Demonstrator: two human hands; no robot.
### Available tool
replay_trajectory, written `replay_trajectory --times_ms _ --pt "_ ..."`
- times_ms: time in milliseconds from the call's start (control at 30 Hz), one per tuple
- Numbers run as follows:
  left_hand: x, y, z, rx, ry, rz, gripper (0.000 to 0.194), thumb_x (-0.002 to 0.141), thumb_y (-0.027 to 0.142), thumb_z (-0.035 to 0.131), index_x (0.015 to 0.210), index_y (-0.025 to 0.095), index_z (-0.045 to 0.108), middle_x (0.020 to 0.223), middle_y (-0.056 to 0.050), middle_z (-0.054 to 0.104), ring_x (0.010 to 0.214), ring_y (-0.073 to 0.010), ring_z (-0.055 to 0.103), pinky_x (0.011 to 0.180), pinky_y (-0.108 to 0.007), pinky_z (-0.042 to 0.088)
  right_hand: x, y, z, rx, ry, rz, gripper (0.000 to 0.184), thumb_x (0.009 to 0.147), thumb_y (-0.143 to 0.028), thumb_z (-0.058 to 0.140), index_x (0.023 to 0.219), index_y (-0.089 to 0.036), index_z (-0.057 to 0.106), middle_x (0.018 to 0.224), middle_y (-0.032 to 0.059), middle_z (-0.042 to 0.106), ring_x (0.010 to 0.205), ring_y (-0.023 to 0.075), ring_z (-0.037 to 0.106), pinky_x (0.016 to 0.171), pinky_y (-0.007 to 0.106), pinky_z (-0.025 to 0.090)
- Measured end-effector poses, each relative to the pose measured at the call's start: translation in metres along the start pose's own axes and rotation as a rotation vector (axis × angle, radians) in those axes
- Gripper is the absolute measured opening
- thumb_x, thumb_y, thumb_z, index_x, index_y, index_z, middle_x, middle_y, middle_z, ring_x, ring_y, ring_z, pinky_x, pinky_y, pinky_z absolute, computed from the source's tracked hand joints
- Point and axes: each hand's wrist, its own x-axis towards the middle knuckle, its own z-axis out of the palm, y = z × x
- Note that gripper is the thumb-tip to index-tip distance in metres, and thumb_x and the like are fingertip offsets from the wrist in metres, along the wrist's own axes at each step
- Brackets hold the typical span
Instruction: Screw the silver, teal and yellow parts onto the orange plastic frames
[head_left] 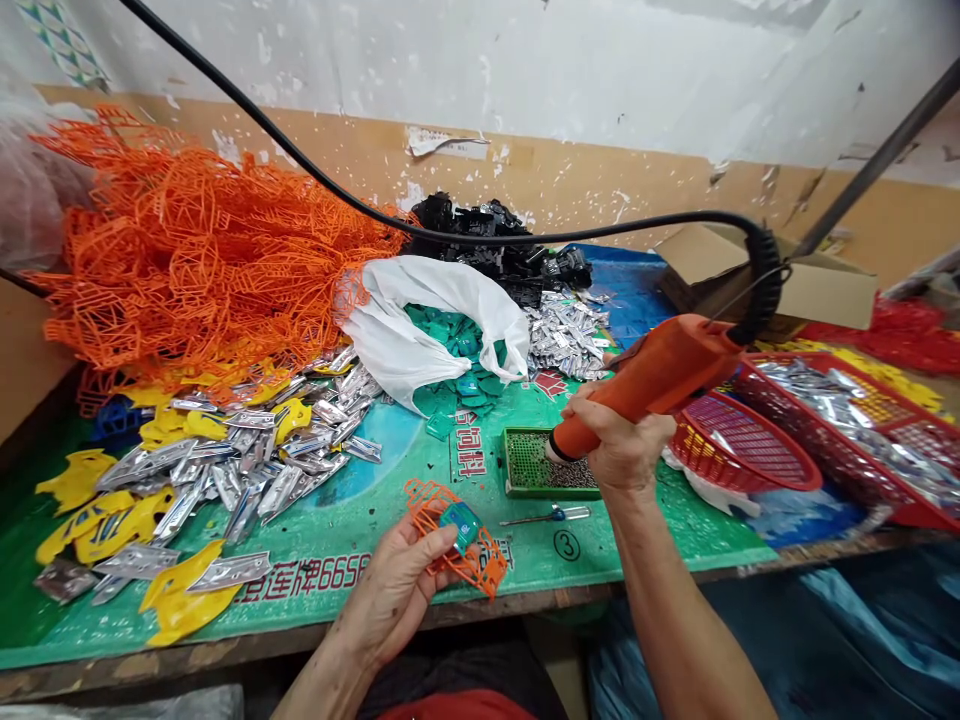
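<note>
My left hand (409, 575) pinches an orange plastic frame (487, 568) near the table's front edge. A small teal plastic piece (461, 522) lies on that frame, under my thumb. My right hand (626, 445) is wrapped round an orange electric screwdriver (652, 370), its tip tilted down to the left. The tip is over a green tray (514, 490) of small metal screws (577, 475); whether it touches them I cannot tell. In front of the tray lies a hand screwdriver (559, 514) with a clear and blue handle.
Orange frames (202, 240) are heaped at the left, behind silver blades (247, 440) and yellow parts (187, 600). A white bag (382, 330) holds teal pieces. Black parts (480, 235) lie behind. Red baskets (742, 445) stand right. A black cable (525, 238) spans above the table.
</note>
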Motion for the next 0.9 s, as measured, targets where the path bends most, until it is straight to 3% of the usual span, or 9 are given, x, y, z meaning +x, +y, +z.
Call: replay_trajectory --times_ms 500,733,900 --pt "0.003 0.001 -0.002 -0.017 0.028 -0.012 0.038 0.066 0.021 0.079 0.099 0.015 0.062 0.091 -0.005 0.071 0.072 -0.018 0.068 0.067 -0.033 0.059 0.004 0.0 0.002 -0.001 -0.008 0.047 0.018 0.054 -0.023 0.076 0.064 -0.015 0.063 0.061 -0.0016 0.06 0.053 0.0142 0.055 0.056 0.032 0.048" --pt "0.002 0.002 0.001 -0.073 0.041 -0.009 0.038 0.062 0.021 0.082 0.094 0.015 0.064 0.082 -0.003 0.071 0.067 -0.018 0.068 0.062 -0.03 0.058 0.0 -0.051 0.009 0.226 -0.088 0.086 0.016 0.058 -0.016 0.068 0.071 -0.02 0.059 0.059 -0.0037 0.058 0.048 0.0143 0.054 0.052 0.032 0.046" --pt "0.003 0.001 -0.001 -0.103 -0.025 -0.009 0.033 0.066 0.023 0.079 0.095 0.014 0.065 0.085 -0.004 0.071 0.071 -0.0178 0.068 0.067 -0.031 0.057 -0.03 -0.086 0.013 0.451 -0.288 0.234 0.026 0.066 -0.011 0.057 0.089 -0.023 0.061 0.065 -0.0012 0.06 0.058 0.0155 0.055 0.06 0.035 0.047"
